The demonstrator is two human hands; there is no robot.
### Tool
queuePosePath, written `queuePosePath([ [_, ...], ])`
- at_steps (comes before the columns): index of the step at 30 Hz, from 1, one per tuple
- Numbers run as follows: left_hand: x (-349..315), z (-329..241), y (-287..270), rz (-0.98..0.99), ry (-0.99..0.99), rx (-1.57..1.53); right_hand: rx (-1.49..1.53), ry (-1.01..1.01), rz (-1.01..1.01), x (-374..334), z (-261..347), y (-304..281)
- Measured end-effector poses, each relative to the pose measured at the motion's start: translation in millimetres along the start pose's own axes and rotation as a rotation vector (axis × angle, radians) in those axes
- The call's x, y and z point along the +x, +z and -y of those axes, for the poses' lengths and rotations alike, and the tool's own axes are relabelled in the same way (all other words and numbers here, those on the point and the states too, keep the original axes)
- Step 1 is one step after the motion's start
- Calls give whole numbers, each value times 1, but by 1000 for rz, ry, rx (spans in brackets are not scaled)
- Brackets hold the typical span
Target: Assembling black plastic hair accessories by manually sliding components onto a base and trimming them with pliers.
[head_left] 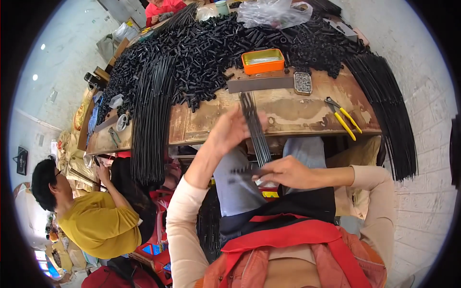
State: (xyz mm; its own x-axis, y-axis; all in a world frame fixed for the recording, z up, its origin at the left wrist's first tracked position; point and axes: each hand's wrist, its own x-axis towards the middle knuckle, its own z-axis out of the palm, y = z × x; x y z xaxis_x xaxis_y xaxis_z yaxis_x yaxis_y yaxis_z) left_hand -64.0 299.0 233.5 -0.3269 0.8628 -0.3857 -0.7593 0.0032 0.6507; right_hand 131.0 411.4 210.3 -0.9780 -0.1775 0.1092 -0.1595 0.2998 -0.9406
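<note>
A narrow bundle of thin black rods (257, 134) slants over my lap, its far end near the table's front edge. My left hand (228, 130) is closed around its upper part, with fingertips showing behind it on the right. Near the bundle's lower end, my right hand (290, 174) pinches a dark, blurred piece (245, 173) that points left and looks toothed along its edge. Motion blur hides exactly what this piece is, and I cannot tell whether it touches the rods.
On the wooden table (211, 120) lie a heap of short black tubes (201, 57), long black rod bundles (153, 115) (384, 105), an orange tin (263, 61), a small metal tray (302, 82) and yellow-handled pliers (343, 117). A person in yellow (98, 216) sits left; another (163, 7) sits opposite.
</note>
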Motion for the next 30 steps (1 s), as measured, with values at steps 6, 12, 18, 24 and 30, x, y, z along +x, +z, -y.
queuePosePath([
  [6, 87, -32, -104, -8, 841, 404, 75, 25, -119, 75, -2, -30],
  [12, -50, 1, 3, -145, 333, 662, -26, -36, -267, 70, -44, -29],
  [18, -66, 2, 61, -146, 667, 586, -41, -166, -266, 63, -64, -23],
  [24, -70, 10, 57, -95, 722, 603, -158, -258, -215, 60, -28, -56],
  [30, -69, 13, 62, 3, 724, 584, -543, -241, -318, 143, -44, -169],
])
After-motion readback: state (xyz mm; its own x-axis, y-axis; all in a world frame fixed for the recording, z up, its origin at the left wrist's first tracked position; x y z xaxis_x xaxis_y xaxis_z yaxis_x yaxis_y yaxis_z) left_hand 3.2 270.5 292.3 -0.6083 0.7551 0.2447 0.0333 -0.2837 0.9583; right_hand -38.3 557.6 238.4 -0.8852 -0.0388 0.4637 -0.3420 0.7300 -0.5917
